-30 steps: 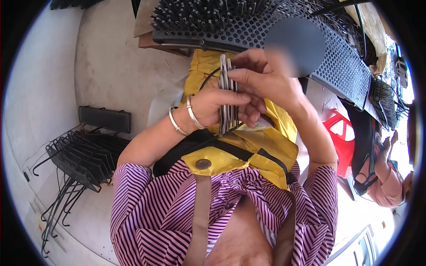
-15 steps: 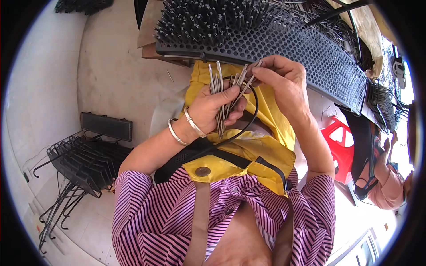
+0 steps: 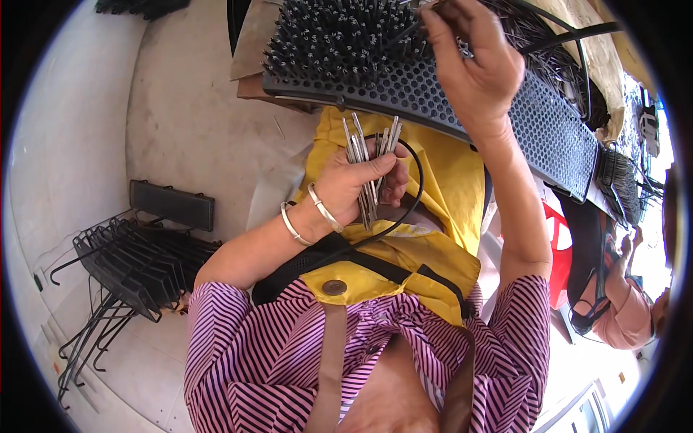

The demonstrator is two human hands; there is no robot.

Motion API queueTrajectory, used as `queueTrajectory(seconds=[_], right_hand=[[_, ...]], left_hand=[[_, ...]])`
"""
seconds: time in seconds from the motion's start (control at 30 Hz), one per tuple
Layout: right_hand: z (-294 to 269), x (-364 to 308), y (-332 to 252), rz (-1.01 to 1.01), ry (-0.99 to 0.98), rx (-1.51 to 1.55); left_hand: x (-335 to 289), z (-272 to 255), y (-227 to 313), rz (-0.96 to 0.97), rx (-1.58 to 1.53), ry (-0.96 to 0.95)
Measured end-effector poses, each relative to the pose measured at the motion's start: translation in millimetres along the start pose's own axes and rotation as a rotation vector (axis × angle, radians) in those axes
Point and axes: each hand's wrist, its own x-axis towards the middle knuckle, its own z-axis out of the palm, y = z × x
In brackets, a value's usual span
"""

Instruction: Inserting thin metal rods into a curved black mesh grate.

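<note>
My left hand [image 3: 359, 182] is closed round a bundle of thin metal rods [image 3: 356, 148], held over my yellow apron [image 3: 440, 169]. The rods fan out above the thumb, and their lower ends stick out below the palm. Farther forward and to the right, my right hand [image 3: 476, 61] reaches over a long black perforated plate [image 3: 545, 123]. Its thumb and fingers come together at the edge of a dense cluster of upright black pieces with shiny tips [image 3: 339, 43]. What lies between those fingertips is too dark and small to make out.
A thin black cord [image 3: 420, 180] loops past my left hand. Black hooked racks [image 3: 133, 263] and a dark flat panel [image 3: 172, 205] stand at the left. Loose dark strips [image 3: 556, 90] lie behind the plate. A red stool [image 3: 557, 252] and another person [image 3: 626, 307] are at the right.
My right hand has left the rods in my left hand and moved up and forward to the cluster on the plate. My left hand keeps its bundle at nearly the same spot.
</note>
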Motion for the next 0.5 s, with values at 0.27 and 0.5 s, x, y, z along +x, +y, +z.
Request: queueTrajectory(seconds=[0.27,0.5], right_hand=[[38.8,0.4,27.8,-0.364,0.34,0.69],[40.4,0.7,45.1,-0.706,0.224,0.385]], left_hand=[[-2.6,1.4,1.5,-0.025,-0.054,0.017],[-3.0,4.7,3.6,-0.056,-0.056,0.029]])
